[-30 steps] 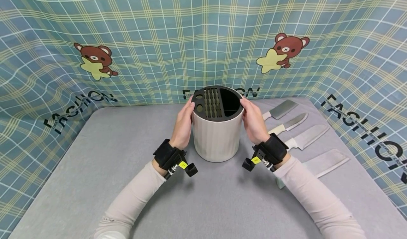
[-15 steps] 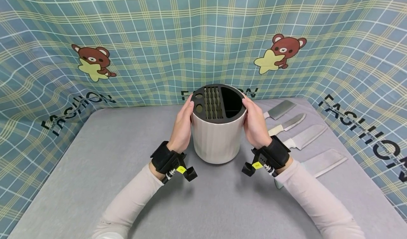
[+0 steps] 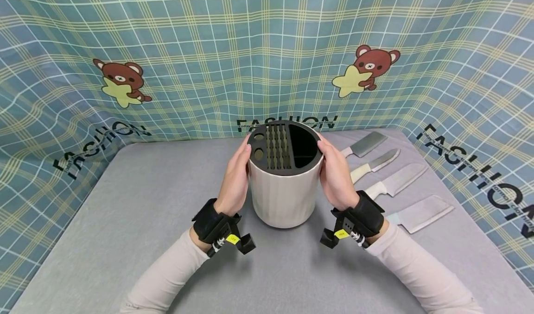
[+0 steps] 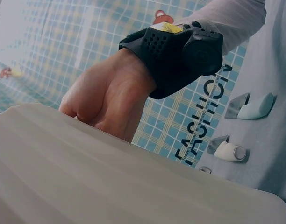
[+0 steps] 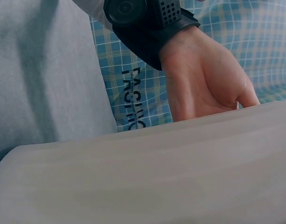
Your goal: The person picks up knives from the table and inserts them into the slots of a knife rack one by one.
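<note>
Between both hands is a round, off-white knife holder (image 3: 283, 198), upright, with a black top insert that has two round holes, wavy slots and an open compartment. My left hand (image 3: 233, 177) grips its left side, thumb near the rim. On the opposite side my right hand (image 3: 335, 177) holds it the same way; the other fingers of both hands are hidden. The left wrist view shows the right hand (image 4: 112, 91) with its palm along the ribbed wall. In the right wrist view the left hand (image 5: 203, 79) lies against the far side.
Several knives lie to the right: a small cleaver (image 3: 369, 143) at the back, a narrow knife (image 3: 385, 160), a wider knife (image 3: 404, 179) and a broad-bladed one (image 3: 425, 213) beside the right forearm. A plaid curtain (image 3: 187, 73) hangs behind the grey table (image 3: 125, 212).
Both hands have brought the knife holder a little nearer to me. The broad-bladed knife's handle end has become less covered by the right arm. The knives have stayed put.
</note>
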Demonstrator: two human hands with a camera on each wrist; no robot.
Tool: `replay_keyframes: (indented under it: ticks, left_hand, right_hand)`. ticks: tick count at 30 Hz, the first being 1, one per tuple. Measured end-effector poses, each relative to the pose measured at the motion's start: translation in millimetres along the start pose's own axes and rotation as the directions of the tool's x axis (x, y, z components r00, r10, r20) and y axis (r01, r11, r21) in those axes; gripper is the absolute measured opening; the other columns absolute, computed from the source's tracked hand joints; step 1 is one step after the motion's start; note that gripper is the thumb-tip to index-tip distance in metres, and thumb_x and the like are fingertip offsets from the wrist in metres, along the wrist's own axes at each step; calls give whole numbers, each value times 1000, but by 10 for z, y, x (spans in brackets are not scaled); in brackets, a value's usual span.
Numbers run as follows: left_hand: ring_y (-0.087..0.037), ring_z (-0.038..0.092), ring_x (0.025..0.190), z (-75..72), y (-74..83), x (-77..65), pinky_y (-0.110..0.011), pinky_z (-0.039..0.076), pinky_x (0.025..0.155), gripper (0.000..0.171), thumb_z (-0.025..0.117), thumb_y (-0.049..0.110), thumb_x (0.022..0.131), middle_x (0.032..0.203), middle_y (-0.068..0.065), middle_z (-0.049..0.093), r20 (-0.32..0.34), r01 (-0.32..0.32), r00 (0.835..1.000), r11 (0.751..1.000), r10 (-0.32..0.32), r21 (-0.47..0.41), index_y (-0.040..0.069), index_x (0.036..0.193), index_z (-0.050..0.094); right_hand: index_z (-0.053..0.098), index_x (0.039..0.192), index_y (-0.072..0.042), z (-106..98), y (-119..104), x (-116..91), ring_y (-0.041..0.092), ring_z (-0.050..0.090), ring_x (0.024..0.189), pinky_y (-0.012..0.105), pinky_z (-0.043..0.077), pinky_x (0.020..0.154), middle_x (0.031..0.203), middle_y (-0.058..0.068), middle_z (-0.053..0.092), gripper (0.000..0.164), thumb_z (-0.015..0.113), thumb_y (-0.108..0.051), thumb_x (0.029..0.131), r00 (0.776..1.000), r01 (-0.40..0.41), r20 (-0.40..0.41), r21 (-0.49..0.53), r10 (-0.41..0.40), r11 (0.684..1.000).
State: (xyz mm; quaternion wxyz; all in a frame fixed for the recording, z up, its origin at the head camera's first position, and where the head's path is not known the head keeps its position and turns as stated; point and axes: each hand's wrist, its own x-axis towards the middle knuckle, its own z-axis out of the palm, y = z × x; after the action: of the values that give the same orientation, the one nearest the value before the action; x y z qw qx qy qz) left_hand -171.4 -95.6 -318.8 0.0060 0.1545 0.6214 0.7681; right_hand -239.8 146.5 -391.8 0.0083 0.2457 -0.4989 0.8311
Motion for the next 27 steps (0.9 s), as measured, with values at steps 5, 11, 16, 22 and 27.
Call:
replay_keyframes:
  ticks: [5, 11, 16, 22, 27]
  left_hand:
    - [-7, 4, 149, -1, -61, -38, -25, 10, 123, 55, 30, 36, 108, 163, 6, 9, -6, 4, 1000, 1000, -4, 5, 17, 157, 13]
    - [-6, 4, 149, -6, -108, -50, -25, 10, 123, 55, 31, 36, 108, 163, 6, 9, 2, -5, 1000, 1000, 5, -6, 17, 157, 13]
    - [-7, 4, 149, -11, -135, -45, -26, 10, 123, 55, 31, 36, 108, 163, 6, 9, 3, -4, 1000, 1000, 4, -10, 16, 157, 14]
    - [-8, 6, 149, -3, -133, -35, -27, 13, 123, 56, 33, 36, 107, 163, 5, 12, -2, -24, 1000, 999, 24, -23, 16, 156, 17]
    - [-9, 7, 149, -7, -137, -29, -29, 14, 124, 56, 34, 36, 107, 163, 3, 13, 5, -36, 999, 999, 36, -19, 14, 156, 18]
  right_hand:
    - [29, 154, -13, 338, -259, -142, 13, 22, 147, 32, 21, 124, 160, 0, 24, 49, 36, -29, 107, 999, -33, -34, -35, 32, 999]
    - [19, 155, -3, 774, -656, -239, 19, 15, 149, 33, 16, 125, 162, 9, 16, 48, 23, -18, 109, 986, -135, -102, -69, 128, 988]
    - [23, 155, -7, 774, -641, -250, 14, 22, 147, 32, 21, 123, 161, 5, 22, 47, 23, -17, 109, 982, -144, -131, -75, 133, 987]
    - [21, 155, -5, 739, -643, -231, 12, 19, 148, 28, 19, 123, 161, 6, 20, 47, 24, -17, 109, 981, -152, -135, -115, 136, 982]
    - [23, 154, -2, 677, -677, -214, 14, 19, 148, 26, 18, 123, 161, 8, 22, 48, 26, -16, 108, 977, -185, -140, -179, 161, 966]
